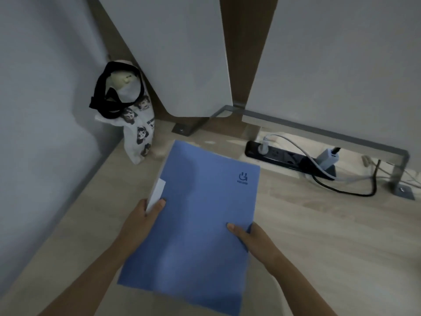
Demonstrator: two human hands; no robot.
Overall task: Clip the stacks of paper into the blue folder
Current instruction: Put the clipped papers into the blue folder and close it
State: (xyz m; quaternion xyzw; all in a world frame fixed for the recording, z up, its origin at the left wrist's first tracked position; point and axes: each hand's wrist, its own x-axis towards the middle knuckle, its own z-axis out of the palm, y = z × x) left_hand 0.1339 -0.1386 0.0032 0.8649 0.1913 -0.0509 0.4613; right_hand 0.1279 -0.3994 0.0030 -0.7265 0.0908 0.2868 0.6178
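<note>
Folder (193,215) on desk (319,236); bag (136,131) behind-left, power strip (284,157) behind-right.

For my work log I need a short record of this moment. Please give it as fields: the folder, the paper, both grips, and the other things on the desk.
folder: blue folder, closed, logo side up, over the desk
paper: white paper shows at the folder's left edge
left: left grip holds the folder's left edge, at the paper
right: right grip holds the right edge, thumb on the cover
back left: printed cloth bag with black straps, upright
back right: black power strip with plugs and cables in it
</note>
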